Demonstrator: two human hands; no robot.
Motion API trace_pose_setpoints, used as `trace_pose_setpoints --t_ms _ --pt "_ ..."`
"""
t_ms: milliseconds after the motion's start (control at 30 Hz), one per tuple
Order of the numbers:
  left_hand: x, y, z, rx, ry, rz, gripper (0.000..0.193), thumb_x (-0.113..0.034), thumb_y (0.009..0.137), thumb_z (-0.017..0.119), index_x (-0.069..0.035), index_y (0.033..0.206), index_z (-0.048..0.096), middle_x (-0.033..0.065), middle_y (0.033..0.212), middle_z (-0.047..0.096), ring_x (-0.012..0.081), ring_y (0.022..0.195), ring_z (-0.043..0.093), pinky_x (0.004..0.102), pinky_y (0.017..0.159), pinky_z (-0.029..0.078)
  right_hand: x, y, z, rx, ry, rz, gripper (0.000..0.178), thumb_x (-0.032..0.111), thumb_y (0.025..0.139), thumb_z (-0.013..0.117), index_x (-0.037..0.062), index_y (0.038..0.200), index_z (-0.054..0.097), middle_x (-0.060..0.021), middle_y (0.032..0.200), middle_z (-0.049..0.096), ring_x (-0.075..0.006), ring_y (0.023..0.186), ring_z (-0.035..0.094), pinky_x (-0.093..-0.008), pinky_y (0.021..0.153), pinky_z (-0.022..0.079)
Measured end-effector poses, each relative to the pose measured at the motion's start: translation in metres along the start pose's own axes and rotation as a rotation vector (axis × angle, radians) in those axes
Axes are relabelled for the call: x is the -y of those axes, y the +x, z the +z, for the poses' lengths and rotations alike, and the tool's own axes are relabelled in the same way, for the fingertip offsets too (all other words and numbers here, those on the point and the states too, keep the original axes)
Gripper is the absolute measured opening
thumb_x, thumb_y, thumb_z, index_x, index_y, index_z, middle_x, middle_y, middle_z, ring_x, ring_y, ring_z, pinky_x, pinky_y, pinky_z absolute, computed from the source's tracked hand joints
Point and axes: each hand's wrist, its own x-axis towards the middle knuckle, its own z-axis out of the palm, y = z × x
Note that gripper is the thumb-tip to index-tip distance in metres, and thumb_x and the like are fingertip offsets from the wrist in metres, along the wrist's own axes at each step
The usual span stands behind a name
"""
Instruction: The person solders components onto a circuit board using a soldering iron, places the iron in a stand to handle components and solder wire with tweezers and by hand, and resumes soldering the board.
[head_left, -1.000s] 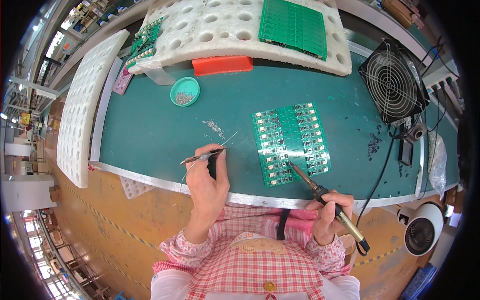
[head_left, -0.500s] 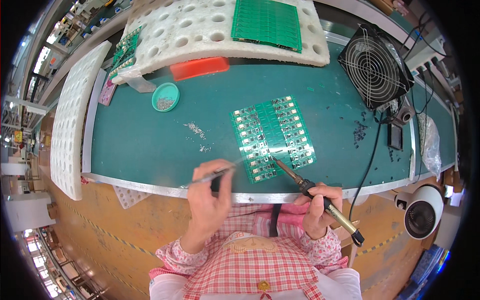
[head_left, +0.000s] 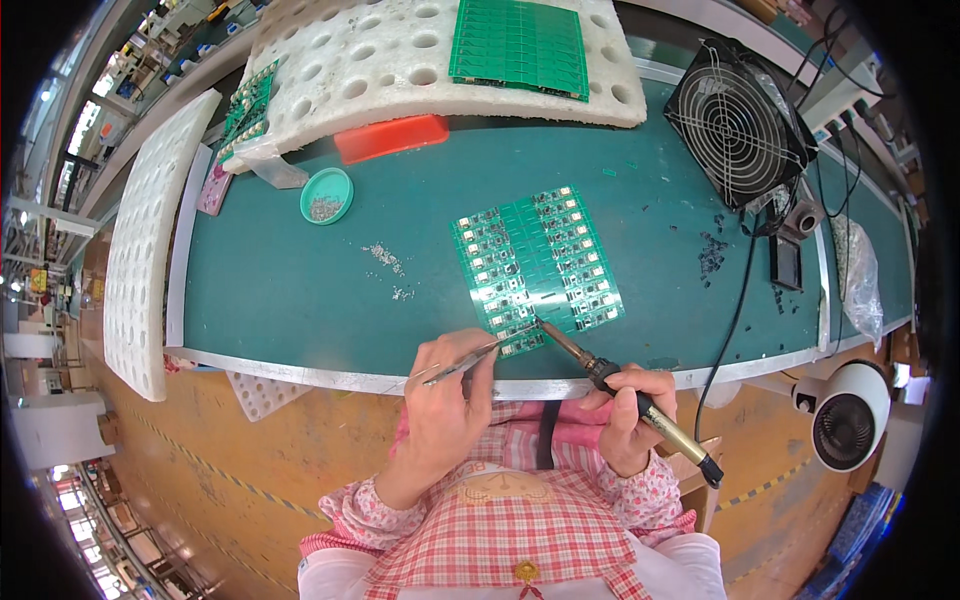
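A green circuit board panel (head_left: 538, 262) lies flat on the bench, with rows of small parts down both sides. My left hand (head_left: 446, 398) is closed on a pair of metal tweezers (head_left: 468, 362), whose tips reach the panel's near left part. In my right hand (head_left: 634, 412) is a soldering iron (head_left: 590, 362), held by its handle, its tip at the same spot beside the tweezer tips. Whether the tweezers pinch a small part is too small to tell. Left of the panel, tiny silvery parts (head_left: 384, 260) lie scattered near a round green dish (head_left: 327, 196) holding more of them.
A white foam block (head_left: 390, 75) spans the back, carrying stacked green boards (head_left: 520, 48); a red tray (head_left: 392, 139) sits before it. On the right stand a black fan (head_left: 738, 125), scattered black bits (head_left: 712, 255) and the iron's cable (head_left: 735, 330). Another foam sheet (head_left: 150, 250) leans left.
My left hand has moved right and brought the tweezer tips onto the panel, near the iron's tip. The view has shifted a little; my right hand still holds the iron at the panel.
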Motion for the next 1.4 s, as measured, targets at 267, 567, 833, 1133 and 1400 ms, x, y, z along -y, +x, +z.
trace_pose_setpoints --t_ms 267,567,833,1133,1400 --pt "-0.0017 0.0021 0.0004 0.007 0.026 0.02 0.018 0.008 0.082 0.068 0.001 0.098 0.063 0.014 0.097 0.069 0.0288 0.086 0.065 0.0348 0.075 0.051 -0.0016 -0.0005 -0.001 0.01 -0.012 0.002 0.009 0.01 0.093 0.062 0.0013 0.096 0.061 -0.0072 0.064 0.068 -0.0155 0.056 0.066 -0.0275 0.056 0.051" --pt "-0.0032 0.0025 -0.0002 0.021 0.041 0.02 0.02 0.007 0.082 0.068 0.001 0.099 0.063 0.0138 0.098 0.068 0.0289 0.086 0.065 0.0352 0.074 0.051 -0.0021 0.001 -0.0018 0.014 0.004 -0.03 0.01 0.01 0.093 0.061 0.0012 0.097 0.061 -0.0085 0.064 0.068 -0.0162 0.056 0.065 -0.0283 0.056 0.051" --pt "-0.0031 0.0032 -0.0004 0.019 0.039 0.032 0.021 0.008 0.081 0.068 0.001 0.099 0.063 0.014 0.098 0.068 0.0287 0.086 0.065 0.0351 0.074 0.051 -0.0015 -0.0017 -0.0043 0.003 0.018 -0.058 0.012 0.011 0.094 0.059 0.0007 0.098 0.06 -0.0096 0.063 0.067 -0.0161 0.055 0.064 -0.0282 0.057 0.05" --pt "-0.0021 0.0018 0.0001 0.018 0.045 0.027 0.02 0.008 0.082 0.068 0.001 0.099 0.063 0.014 0.098 0.068 0.0289 0.086 0.064 0.0354 0.074 0.051 -0.0035 -0.0023 -0.0055 0.011 0.054 -0.117 0.02 0.02 0.099 0.055 0.0012 0.103 0.052 -0.0087 0.063 0.064 -0.0148 0.054 0.061 -0.0278 0.056 0.048" --pt "-0.0038 0.003 -0.0001 0.015 0.035 0.029 0.021 0.008 0.081 0.068 0.001 0.1 0.062 0.0141 0.097 0.068 0.0292 0.086 0.064 0.0361 0.075 0.05 -0.006 -0.0009 -0.0027 -0.031 0.104 -0.194 0.028 0.029 0.102 0.051 0.0019 0.102 0.047 -0.0085 0.062 0.062 -0.0145 0.052 0.058 -0.0278 0.051 0.048"
